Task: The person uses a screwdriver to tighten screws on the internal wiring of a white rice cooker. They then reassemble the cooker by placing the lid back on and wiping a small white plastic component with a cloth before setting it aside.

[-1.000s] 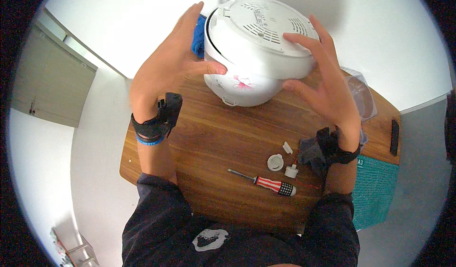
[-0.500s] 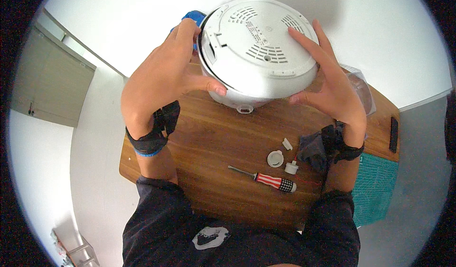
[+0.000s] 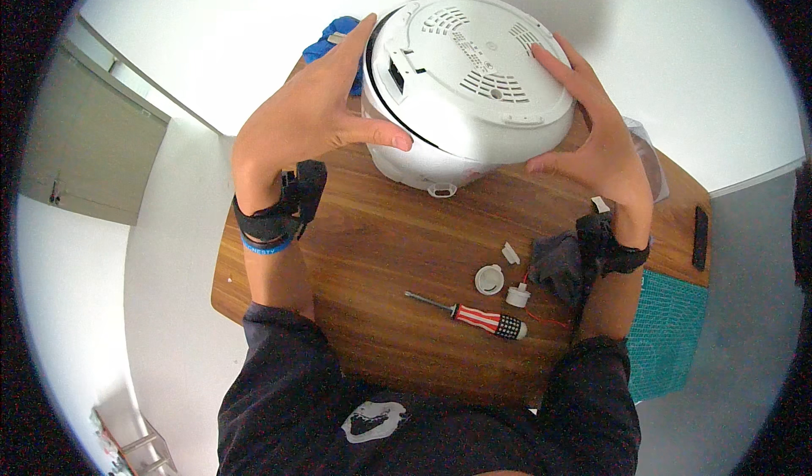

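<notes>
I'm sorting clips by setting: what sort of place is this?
Probably a plain indoor room used as a small workspace: a screwdriver lies on the wooden table, a green cutting mat is at right, and a white appliance shows its vented base.

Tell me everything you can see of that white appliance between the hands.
The white appliance is rounded, smooth and plastic-looking, with its vented base facing up. That face carries three groups of slots, small print and a dark opening near its left edge. A dark gap runs between base and body on the left. A small loop-shaped tab juts out in front. It is at the wooden table's far side, held by the left hand and right hand.
</notes>
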A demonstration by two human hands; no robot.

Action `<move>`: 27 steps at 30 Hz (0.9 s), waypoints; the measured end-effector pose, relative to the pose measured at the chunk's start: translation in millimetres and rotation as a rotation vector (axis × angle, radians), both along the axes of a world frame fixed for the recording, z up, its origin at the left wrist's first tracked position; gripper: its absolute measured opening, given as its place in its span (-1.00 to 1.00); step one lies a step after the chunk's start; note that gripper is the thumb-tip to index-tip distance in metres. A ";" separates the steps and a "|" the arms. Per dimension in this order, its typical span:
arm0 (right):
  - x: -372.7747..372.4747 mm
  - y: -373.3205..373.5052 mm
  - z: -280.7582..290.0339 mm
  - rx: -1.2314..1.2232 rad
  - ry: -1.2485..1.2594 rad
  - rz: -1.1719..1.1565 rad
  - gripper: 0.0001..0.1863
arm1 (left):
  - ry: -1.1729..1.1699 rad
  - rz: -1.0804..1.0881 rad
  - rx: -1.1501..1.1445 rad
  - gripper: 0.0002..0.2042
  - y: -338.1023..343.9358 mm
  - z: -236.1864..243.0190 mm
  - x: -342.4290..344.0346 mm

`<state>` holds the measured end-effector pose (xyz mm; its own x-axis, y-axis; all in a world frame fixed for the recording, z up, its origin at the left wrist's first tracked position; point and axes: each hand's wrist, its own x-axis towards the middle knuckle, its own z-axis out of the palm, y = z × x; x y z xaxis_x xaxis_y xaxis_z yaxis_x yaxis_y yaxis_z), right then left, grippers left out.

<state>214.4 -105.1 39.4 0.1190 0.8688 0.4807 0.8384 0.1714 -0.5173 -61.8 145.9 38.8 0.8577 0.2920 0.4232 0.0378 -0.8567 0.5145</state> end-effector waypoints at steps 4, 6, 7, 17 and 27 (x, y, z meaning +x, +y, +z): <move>-1.8 1.2 -2.4 0.028 -0.009 -0.004 0.39 | 0.079 0.023 -0.009 0.44 -5.2 10.4 -3.2; -3.9 2.3 -4.6 0.052 -0.003 0.009 0.39 | 0.053 0.024 0.077 0.43 -3.9 9.4 -6.8; -6.4 4.1 -4.1 0.068 0.001 0.021 0.38 | 0.041 0.026 0.120 0.42 -3.6 8.9 -8.3; -15.9 20.9 -7.2 0.232 -0.067 0.027 0.21 | 0.026 0.006 0.173 0.39 -2.9 12.1 -13.3; -4.4 20.4 -8.1 0.340 -0.061 0.011 0.26 | 0.020 0.062 0.122 0.39 2.3 2.2 -9.5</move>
<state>210.0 -84.7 31.3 0.0727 0.6587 0.7489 0.8634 0.3343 -0.3779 -71.3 148.2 41.0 0.8483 0.2918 0.4418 0.1017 -0.9087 0.4049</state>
